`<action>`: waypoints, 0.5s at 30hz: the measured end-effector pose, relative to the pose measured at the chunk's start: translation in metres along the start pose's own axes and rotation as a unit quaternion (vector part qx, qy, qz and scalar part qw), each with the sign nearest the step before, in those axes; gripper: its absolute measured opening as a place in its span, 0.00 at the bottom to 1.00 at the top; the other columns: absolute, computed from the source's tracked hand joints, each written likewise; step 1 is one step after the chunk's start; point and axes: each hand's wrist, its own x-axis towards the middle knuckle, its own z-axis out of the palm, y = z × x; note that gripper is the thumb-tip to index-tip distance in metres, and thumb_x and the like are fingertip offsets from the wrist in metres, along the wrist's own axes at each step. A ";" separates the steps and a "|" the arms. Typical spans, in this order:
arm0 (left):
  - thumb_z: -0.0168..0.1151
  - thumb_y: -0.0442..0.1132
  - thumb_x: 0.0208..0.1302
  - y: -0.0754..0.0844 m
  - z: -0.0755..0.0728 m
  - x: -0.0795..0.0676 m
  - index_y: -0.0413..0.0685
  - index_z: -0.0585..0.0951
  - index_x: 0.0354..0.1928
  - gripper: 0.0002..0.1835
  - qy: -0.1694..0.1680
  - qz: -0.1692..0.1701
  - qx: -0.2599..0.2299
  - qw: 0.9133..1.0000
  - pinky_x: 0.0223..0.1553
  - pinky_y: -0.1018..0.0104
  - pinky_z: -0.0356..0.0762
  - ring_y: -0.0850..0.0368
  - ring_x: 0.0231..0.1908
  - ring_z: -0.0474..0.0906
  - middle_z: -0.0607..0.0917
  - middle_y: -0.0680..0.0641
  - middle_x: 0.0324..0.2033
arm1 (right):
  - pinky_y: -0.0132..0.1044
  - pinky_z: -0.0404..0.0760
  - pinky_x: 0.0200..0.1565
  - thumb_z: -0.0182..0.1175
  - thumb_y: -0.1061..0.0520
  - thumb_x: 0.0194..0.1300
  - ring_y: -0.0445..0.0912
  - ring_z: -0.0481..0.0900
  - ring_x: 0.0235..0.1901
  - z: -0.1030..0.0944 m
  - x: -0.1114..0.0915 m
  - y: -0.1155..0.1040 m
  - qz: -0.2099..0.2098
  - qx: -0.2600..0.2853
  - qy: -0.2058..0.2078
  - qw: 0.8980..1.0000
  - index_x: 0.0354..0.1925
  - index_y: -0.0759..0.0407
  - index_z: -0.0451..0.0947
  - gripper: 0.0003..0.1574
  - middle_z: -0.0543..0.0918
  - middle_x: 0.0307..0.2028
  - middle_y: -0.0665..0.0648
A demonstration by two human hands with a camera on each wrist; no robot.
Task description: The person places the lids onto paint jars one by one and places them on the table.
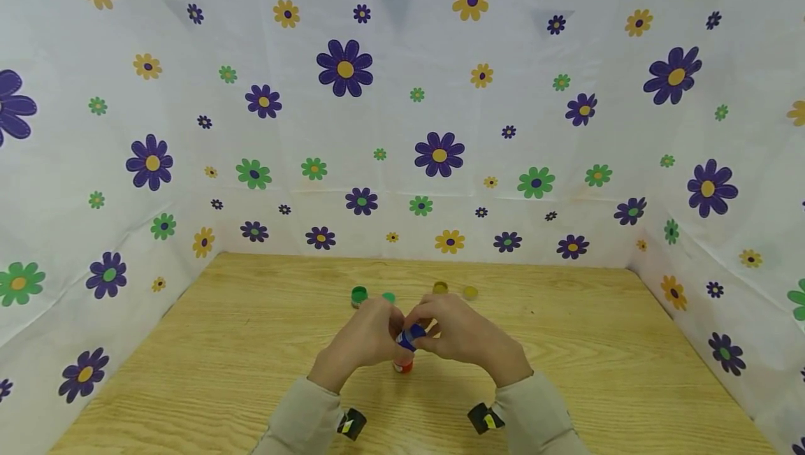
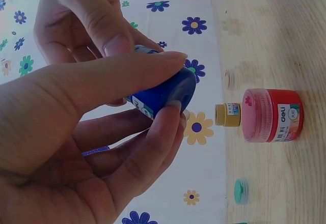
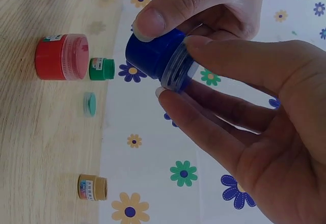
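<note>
A blue paint jar (image 1: 411, 336) is held in the air between both hands, tilted. My left hand (image 1: 371, 333) grips its body, thumb on one side and fingers on the other, as the left wrist view shows. At the other end, my right hand (image 1: 462, 329) pinches the clear lid (image 3: 175, 68) between thumb and fingers. The lid sits on the jar's mouth in the right wrist view. Below the hands, a red paint jar (image 3: 48, 61) stands on the table with its clear lid on; in the head view the left hand partly covers it.
Farther back on the wooden table (image 1: 251, 343) stand an open green jar (image 1: 359, 295) and an open ochre-yellow jar (image 1: 440, 288). A green lid (image 1: 389, 298) and a yellow lid (image 1: 470, 293) lie beside them. Flowered white cloth (image 1: 390, 182) encloses the back and sides.
</note>
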 end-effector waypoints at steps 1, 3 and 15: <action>0.82 0.32 0.48 0.000 0.000 0.000 0.41 0.89 0.34 0.11 -0.001 -0.001 -0.001 1.000 0.28 0.70 0.78 0.62 0.25 0.79 0.88 0.52 0.24 | 0.26 0.85 0.42 0.69 0.65 0.65 0.48 0.87 0.42 0.000 0.000 0.000 0.002 -0.003 0.001 1.000 0.48 0.62 0.87 0.12 0.86 0.42 0.58; 0.81 0.32 0.48 0.000 0.001 0.000 0.40 0.89 0.34 0.11 -0.001 0.000 -0.001 1.000 0.28 0.70 0.78 0.62 0.25 0.80 0.88 0.52 0.24 | 0.25 0.84 0.41 0.69 0.64 0.66 0.46 0.87 0.41 0.001 0.001 0.000 0.006 -0.009 0.003 1.000 0.48 0.61 0.87 0.12 0.86 0.41 0.57; 0.81 0.31 0.48 -0.001 0.003 0.000 0.43 0.90 0.33 0.09 0.001 0.016 0.006 1.000 0.46 0.52 0.84 0.64 0.24 0.80 0.88 0.54 0.23 | 0.25 0.79 0.33 0.69 0.57 0.68 0.34 0.80 0.28 0.003 0.003 0.002 0.015 -0.035 0.019 0.999 0.45 0.60 0.87 0.10 0.89 0.31 0.52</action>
